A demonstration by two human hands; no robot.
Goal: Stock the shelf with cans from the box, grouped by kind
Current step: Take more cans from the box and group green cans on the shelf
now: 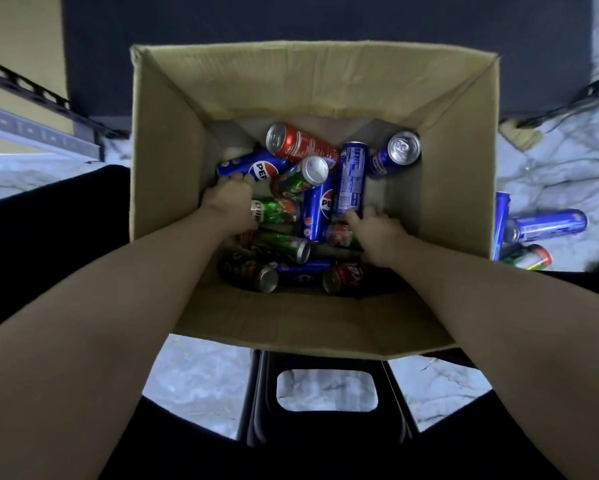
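An open cardboard box [312, 81] stands in front of me with several cans lying loose in it: blue Pepsi, red cola and green ones. My left hand [229, 199] reaches in at the left and its fingers curl onto a blue Pepsi can [253, 167] lying on its side. My right hand [374, 225] is in the middle right, thumb and fingers around the lower end of a tall blue can [351, 174] that lies lengthwise. A red cola can [301, 143] lies at the back, a green can [301, 178] between the hands.
Outside the box at the right, blue cans [547, 225] and a green and red can [528, 258] lie on the pale marbled floor. A metal shelf rail [31, 129] runs along the left. A black stool [326, 386] with a cut-out handle stands under the box's near edge.
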